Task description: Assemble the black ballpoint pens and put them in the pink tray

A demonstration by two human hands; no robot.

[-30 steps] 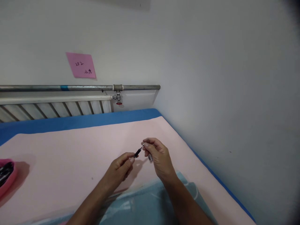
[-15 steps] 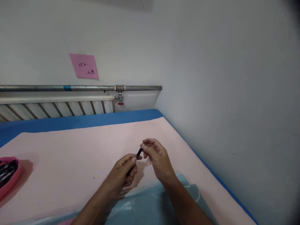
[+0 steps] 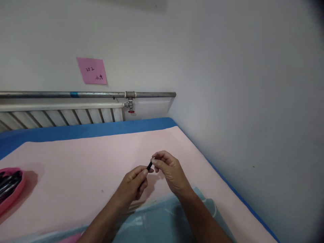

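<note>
Both my hands meet above the pink sheet (image 3: 76,162). My left hand (image 3: 133,184) pinches the lower end of a small black pen-like part (image 3: 150,165). My right hand (image 3: 168,170) pinches its upper end, where a small light tip shows between the fingertips. The fingers of both hands are closed around the part, which tilts up to the right. Most of the part is hidden by the fingers.
A pink tray (image 3: 10,190) with dark pens lies at the left edge. A blue border (image 3: 88,130) runs along the far and right edges by the white walls. A radiator (image 3: 63,114), metal pipe (image 3: 88,95) and pink note (image 3: 92,70) are behind. Light blue cloth (image 3: 162,222) lies near me.
My hands have drawn closer together, so less of the black part shows between them. The view has shifted slightly left.
</note>
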